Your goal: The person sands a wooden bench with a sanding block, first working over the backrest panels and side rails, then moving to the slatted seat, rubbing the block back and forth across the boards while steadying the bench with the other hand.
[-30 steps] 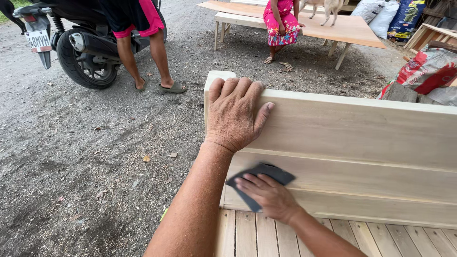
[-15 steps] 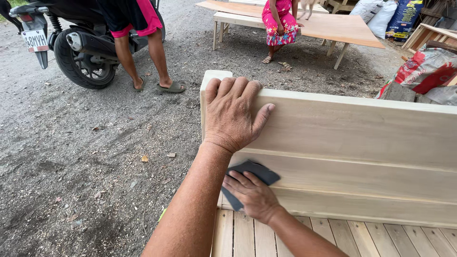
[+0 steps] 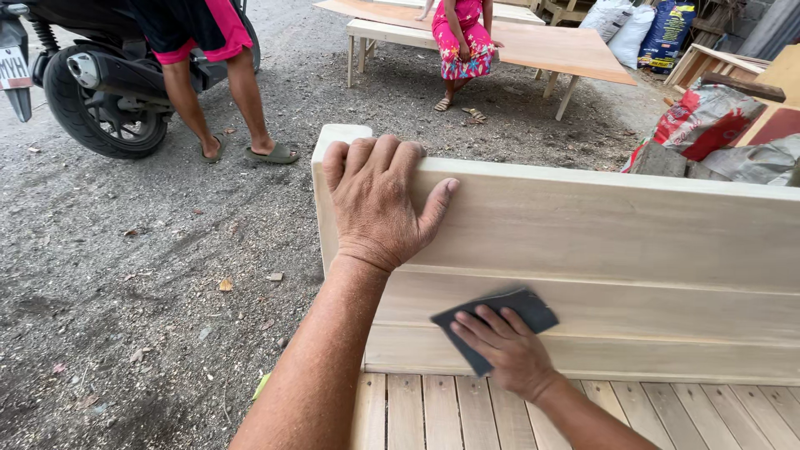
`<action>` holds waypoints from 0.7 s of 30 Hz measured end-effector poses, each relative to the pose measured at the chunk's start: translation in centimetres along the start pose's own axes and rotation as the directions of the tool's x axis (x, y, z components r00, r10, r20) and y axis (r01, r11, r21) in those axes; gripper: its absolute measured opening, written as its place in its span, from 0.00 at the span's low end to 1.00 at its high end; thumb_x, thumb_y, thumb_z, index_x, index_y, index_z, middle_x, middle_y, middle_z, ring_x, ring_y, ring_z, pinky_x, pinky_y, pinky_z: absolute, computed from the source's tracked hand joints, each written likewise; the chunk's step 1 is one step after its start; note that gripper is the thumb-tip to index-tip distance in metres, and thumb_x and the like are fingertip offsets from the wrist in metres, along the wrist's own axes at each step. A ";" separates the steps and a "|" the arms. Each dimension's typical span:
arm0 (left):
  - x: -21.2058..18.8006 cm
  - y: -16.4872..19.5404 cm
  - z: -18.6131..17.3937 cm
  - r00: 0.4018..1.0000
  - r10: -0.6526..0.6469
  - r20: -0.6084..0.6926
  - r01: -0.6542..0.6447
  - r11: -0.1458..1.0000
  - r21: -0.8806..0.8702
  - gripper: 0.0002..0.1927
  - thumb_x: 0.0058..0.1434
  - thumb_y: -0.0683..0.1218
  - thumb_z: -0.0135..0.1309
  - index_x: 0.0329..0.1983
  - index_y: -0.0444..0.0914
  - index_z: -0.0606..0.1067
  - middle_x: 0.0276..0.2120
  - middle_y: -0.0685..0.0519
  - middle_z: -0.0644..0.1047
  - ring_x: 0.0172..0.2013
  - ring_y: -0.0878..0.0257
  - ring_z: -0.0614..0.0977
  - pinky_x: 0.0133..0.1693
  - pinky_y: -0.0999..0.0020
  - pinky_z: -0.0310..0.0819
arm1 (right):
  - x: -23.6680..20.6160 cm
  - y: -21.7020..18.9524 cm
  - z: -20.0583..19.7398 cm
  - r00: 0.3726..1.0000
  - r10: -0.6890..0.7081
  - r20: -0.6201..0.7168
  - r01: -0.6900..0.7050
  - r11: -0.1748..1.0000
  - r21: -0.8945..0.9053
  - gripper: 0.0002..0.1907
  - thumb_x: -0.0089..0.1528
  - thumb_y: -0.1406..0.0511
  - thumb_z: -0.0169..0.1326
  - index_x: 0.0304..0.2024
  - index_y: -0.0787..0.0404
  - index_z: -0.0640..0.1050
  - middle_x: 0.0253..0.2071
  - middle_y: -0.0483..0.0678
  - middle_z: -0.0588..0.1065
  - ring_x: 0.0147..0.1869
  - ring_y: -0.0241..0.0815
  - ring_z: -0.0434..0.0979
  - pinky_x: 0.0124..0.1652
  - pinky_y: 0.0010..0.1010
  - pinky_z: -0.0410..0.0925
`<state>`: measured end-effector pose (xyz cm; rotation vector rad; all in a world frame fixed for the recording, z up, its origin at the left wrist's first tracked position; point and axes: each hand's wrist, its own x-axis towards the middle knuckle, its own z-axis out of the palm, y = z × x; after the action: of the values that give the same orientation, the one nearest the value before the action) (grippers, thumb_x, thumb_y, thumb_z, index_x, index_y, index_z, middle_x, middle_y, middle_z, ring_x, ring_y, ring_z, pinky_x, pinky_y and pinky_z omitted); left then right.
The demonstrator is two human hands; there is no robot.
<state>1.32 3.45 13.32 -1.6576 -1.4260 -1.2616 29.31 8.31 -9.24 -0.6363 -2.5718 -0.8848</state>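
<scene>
Pale wood: an unfinished bench (image 3: 583,250) fills the head view, its tall back made of wide boards and its slatted seat (image 3: 433,412) showing along the bottom edge.
Left hand: the left hand (image 3: 379,200) lies spread flat over the top corner of the bench back, fingers curled over the upper edge and thumb stretched out to the right; it holds nothing.
Right hand: the right hand (image 3: 504,350) is lower down, fingers extended and pressing a sheet against the lower board of the back.
Sandpaper: the dark grey sandpaper (image 3: 492,317) lies flat on the lower board, just above the seat, partly under the right fingers, with its upper corner sticking out past them.
Ground: grey gravel ground (image 3: 125,292) with bits of wood and leaves lies left of the bench.
Motorbike: a black motorbike (image 3: 92,75) stands at the top left, well apart from the bench.
People: one person in pink shorts (image 3: 208,42) and sandals stands beside the motorbike; another in a pink patterned dress (image 3: 462,37) sits at a wooden table (image 3: 558,50) farther back.
Sacks: filled sacks (image 3: 708,117) and wooden pieces lie at the top right, behind the bench.
</scene>
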 end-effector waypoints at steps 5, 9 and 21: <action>-0.1 -1.1 -0.4 0.996 0.079 0.043 -0.081 0.996 0.044 0.25 0.62 0.65 0.56 0.50 0.42 0.76 0.45 0.52 0.75 0.51 0.54 0.73 0.60 0.50 0.55 | 9.6 -6.8 1.4 0.999 -0.024 -0.042 0.036 0.951 0.307 0.33 0.63 0.65 0.45 0.72 0.45 0.67 0.77 0.38 0.61 0.82 0.38 0.48 0.76 0.40 0.35; -0.1 -1.5 -0.6 0.990 0.092 0.105 -0.098 0.994 0.050 0.25 0.63 0.65 0.56 0.50 0.42 0.76 0.45 0.52 0.75 0.52 0.56 0.73 0.59 0.51 0.56 | 9.0 -4.4 1.1 0.992 -0.059 -0.114 0.074 0.989 0.130 0.34 0.63 0.68 0.45 0.73 0.42 0.67 0.78 0.36 0.59 0.83 0.37 0.46 0.77 0.39 0.34; -0.3 -0.3 0.4 1.000 0.001 -0.012 0.000 1.000 0.017 0.22 0.64 0.64 0.57 0.46 0.43 0.75 0.43 0.52 0.75 0.51 0.53 0.73 0.60 0.51 0.56 | 1.8 0.9 -0.4 0.954 0.199 -0.222 -0.159 0.969 0.187 0.35 0.62 0.64 0.54 0.73 0.45 0.66 0.78 0.47 0.56 0.84 0.50 0.39 0.75 0.46 0.30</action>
<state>1.14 3.81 12.89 -1.6363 -1.4252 -1.2538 28.32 9.21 -7.66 -0.6583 -2.2999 -0.6347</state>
